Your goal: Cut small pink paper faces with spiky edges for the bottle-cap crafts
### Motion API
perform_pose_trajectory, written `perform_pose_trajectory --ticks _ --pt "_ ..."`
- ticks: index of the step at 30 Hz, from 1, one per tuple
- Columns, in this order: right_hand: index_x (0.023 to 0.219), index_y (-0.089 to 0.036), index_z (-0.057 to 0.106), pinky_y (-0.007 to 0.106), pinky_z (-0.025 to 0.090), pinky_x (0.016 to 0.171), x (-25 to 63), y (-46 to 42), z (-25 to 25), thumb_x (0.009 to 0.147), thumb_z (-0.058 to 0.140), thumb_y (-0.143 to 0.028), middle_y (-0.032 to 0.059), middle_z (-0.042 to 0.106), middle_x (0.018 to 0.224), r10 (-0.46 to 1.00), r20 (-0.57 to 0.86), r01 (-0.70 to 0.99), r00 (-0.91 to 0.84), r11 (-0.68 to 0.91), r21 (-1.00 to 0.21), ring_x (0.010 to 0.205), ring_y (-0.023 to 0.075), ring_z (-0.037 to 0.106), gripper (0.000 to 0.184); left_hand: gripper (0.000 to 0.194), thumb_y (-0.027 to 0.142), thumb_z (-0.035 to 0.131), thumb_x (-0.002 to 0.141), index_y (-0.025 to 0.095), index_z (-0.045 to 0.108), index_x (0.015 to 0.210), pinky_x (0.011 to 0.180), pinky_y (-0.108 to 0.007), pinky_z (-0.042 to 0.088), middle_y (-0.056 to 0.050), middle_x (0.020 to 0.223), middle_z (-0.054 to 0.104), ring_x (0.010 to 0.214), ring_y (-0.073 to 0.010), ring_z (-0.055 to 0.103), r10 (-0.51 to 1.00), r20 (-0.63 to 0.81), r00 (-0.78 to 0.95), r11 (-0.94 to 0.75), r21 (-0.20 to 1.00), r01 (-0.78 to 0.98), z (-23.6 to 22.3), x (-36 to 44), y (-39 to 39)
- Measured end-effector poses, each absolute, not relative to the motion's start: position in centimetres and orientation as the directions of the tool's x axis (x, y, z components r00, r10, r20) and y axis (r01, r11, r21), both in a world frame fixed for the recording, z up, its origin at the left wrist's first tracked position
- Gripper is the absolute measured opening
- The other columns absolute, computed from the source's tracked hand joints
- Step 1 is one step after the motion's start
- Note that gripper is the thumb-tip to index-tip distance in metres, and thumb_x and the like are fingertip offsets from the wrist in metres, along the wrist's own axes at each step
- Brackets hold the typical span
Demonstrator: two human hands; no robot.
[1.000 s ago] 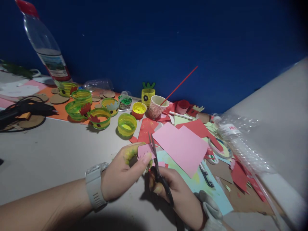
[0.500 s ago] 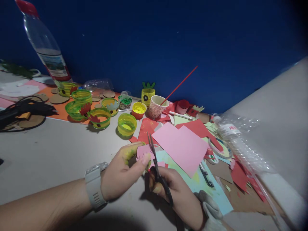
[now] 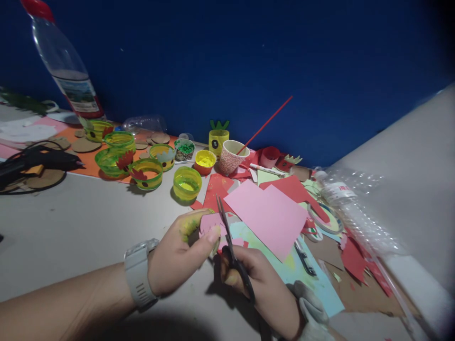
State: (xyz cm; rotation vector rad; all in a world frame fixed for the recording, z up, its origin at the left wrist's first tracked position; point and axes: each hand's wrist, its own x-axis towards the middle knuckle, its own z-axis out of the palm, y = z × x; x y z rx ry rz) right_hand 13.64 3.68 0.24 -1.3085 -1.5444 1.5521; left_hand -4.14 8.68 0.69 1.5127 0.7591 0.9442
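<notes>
My left hand [image 3: 181, 253], smudged with yellow-green paint, pinches a small piece of pink paper [image 3: 209, 223] between thumb and fingers. A zigzag line runs across that piece. My right hand [image 3: 261, 284] is closed around the handles of black-handled scissors [image 3: 229, 232]. The blades point up and away from me, nearly closed, and lie against the right edge of the pink piece; whether they touch it I cannot tell. Just beyond the hands a yellow-green painted cup [image 3: 187, 184] stands upright. A larger pink sheet [image 3: 268, 218] lies right of the blades.
Several painted bowls [image 3: 145, 174] stand at the back left, near a glue gun [image 3: 46, 161] and a tall bottle [image 3: 73, 80]. A patterned cup [image 3: 231, 158] holds a red stick. At right lie a cutter knife [image 3: 304, 258], paper scraps, tape and a crushed plastic bottle [image 3: 362, 218].
Almost nothing differs. The scissors' blades and my left hand with the pink piece have shifted very slightly left in view.
</notes>
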Motion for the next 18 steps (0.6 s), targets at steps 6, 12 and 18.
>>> perform_pose_trajectory --ticks 6,12,18 --pt "0.067 -0.018 0.05 0.025 0.027 0.052 13.82 3.59 -0.01 0.073 0.057 -0.078 -0.0043 0.04 0.063 0.91 -0.236 0.266 -0.341 -0.148 -0.953 0.059 0.0119 0.033 0.061 0.034 0.038 0.046 0.098 0.017 0.048 0.071 0.063 -0.021 0.038 0.002 0.071 0.045 0.066 -0.0101 0.041 0.863 0.18 0.472 -0.154 0.984 -0.094 0.74 -4.15 8.65" --pt "0.065 -0.017 0.049 0.024 0.026 0.051 13.6 3.63 0.31 0.079 0.056 -0.073 -0.0046 0.04 0.06 0.917 -0.219 0.306 -0.333 -0.114 -0.945 0.057 0.0112 0.032 0.058 0.031 0.038 0.049 0.096 0.017 0.053 0.074 0.065 -0.021 0.039 0.001 0.071 0.049 0.068 -0.0113 0.044 0.872 0.16 0.463 -0.108 0.985 -0.136 0.24 -4.24 8.77" --pt "0.065 -0.018 0.048 0.025 0.025 0.052 13.66 3.57 0.37 0.081 0.057 -0.07 -0.0046 0.038 0.06 0.916 -0.227 0.339 -0.33 -0.109 -0.934 0.058 0.0117 0.032 0.055 0.028 0.03 0.049 0.095 0.016 0.049 0.071 0.054 -0.019 0.034 0.003 0.063 0.044 0.057 -0.0081 0.037 0.865 0.151 0.479 -0.057 0.977 -0.204 0.54 -4.22 8.77"
